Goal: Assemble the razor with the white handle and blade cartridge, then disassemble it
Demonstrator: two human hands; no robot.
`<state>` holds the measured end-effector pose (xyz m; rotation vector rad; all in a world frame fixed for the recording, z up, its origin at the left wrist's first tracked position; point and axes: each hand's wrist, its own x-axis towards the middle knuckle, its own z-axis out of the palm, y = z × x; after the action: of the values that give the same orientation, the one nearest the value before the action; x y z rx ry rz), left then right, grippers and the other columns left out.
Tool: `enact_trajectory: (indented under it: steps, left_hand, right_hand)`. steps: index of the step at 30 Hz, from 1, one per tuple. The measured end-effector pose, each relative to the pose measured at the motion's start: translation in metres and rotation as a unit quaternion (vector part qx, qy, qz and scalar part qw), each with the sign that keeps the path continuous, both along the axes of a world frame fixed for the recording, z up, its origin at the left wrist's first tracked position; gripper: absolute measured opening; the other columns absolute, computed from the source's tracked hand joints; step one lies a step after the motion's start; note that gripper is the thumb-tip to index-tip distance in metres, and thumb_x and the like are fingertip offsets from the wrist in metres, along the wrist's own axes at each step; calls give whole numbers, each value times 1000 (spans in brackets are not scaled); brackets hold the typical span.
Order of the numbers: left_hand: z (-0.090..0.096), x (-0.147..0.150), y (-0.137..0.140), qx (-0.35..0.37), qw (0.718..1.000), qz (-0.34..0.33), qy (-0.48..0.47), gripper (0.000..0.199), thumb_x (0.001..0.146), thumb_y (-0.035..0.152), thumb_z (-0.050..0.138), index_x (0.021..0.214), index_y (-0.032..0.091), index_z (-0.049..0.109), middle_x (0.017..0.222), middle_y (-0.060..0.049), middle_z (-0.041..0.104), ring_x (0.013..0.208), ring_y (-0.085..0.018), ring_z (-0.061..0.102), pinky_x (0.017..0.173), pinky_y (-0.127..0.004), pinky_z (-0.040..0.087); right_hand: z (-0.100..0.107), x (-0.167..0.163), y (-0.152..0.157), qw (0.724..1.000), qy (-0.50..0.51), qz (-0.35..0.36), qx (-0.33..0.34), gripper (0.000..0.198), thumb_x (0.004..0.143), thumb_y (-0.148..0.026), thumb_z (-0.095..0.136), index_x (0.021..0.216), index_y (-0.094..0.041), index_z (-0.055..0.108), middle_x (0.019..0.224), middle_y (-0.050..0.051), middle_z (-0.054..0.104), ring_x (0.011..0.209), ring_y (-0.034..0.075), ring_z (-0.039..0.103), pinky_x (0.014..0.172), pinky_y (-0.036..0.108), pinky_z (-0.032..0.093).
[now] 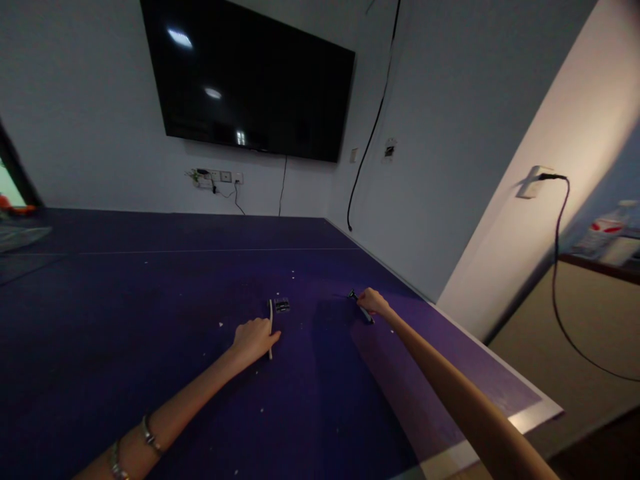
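Note:
My left hand (255, 339) is closed around a slim, off-white stick-like thing (271, 310). It points away from me, with a small dark part beside its far end; its kind is not clear. Just right of that end lies a small dark tray with clear parts (283, 305), perhaps a cartridge case, untouched. To the right, my right hand (373, 302) pinches a dark razor (367, 315). Its head points to the far left and its handle reaches back under my fingers, close to the purple surface.
Small white scraps (221, 325) are scattered over the purple tabletop (150, 373). Behind it a large TV (255, 80) hangs on the wall above sockets (225, 177). A black cable (370, 137) dangles at the back right corner. A plugged-in cord (555, 267) hangs at right.

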<state>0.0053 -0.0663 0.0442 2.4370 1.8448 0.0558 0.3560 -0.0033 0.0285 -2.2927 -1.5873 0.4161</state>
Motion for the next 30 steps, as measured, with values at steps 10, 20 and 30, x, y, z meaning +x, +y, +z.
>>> enact_trajectory:
  steps: [10,20,30]
  left_hand:
    - [-9,-2,2,11,1000,4,-4,35,82,33,36,83,14,66,88,-14,68,85,-29,65,68,-39,49]
    - [12,6,-5,53,998,21,-12,37,85,35,34,83,17,66,86,-11,68,83,-25,64,70,-34,48]
    - [27,51,-29,82,996,-36,-17,34,87,32,35,93,15,63,86,-15,68,82,-27,64,70,-37,47]
  right_hand:
    - [2,-6,-6,999,-38,-8,28,21,64,-22,61,83,-21,71,89,10,67,82,25,64,64,28,44]
    - [18,-72,-30,981,112,92,127,25,74,-22,57,97,-19,67,96,8,66,90,21,60,73,27,47]
    - [17,-163,-61,752,647,107,61,30,62,-25,72,87,-16,59,71,2,63,60,11,60,58,25,50]
